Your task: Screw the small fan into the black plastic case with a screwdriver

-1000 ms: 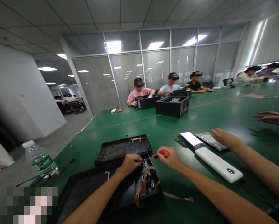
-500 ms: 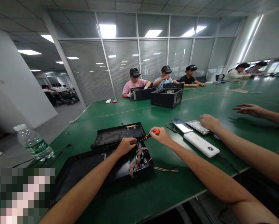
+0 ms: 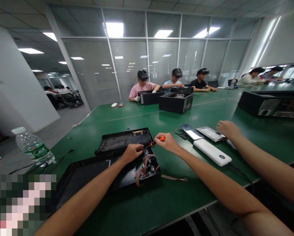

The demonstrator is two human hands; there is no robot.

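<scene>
An orange screwdriver [image 3: 161,138] is gripped in the right hand [image 3: 170,144]; the left hand's [image 3: 131,153] fingertips are pressed together, contents unclear. Beneath them, the black casing [image 3: 123,178] is opened, its cables [image 3: 172,178] unremoved.

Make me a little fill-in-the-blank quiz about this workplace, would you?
The right hand holds a screwdriver coloured black and ____.
The plastic bottle has a ____ cap.
The tabletop is ____.

Missing words, in order: orange; white; green.
</scene>
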